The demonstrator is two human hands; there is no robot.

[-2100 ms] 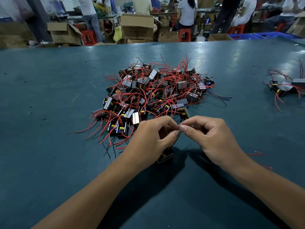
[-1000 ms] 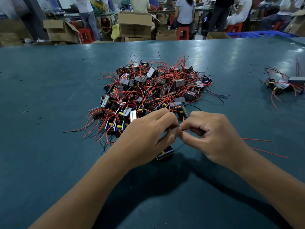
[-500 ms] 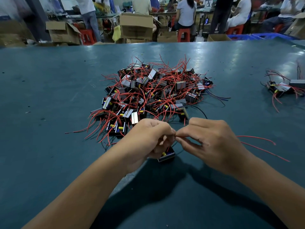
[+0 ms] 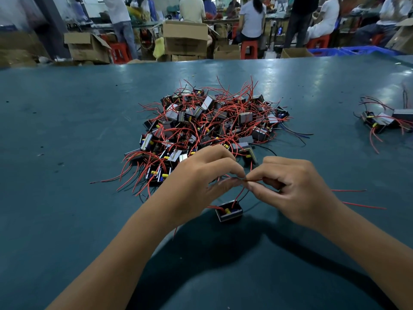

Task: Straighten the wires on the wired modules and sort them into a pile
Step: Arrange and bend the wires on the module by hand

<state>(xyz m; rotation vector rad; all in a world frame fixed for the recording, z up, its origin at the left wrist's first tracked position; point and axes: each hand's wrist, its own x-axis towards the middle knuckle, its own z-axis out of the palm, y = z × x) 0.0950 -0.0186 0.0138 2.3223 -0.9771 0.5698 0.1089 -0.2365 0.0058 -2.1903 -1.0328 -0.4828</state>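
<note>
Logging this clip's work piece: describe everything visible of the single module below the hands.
The single module is a small black box, open side up, with a yellow part and a bit of blue inside. It sits apart from the big tangled heap, near the table's front, below both hands. Thin red wires rise from it to where the left hand and right hand pinch them. Whether it rests on the table or hangs is unclear.

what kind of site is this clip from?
Likely a small electronics assembly workshop: a heap of wired modules on a green worktable, cardboard boxes, and other workers on red stools behind.
</note>
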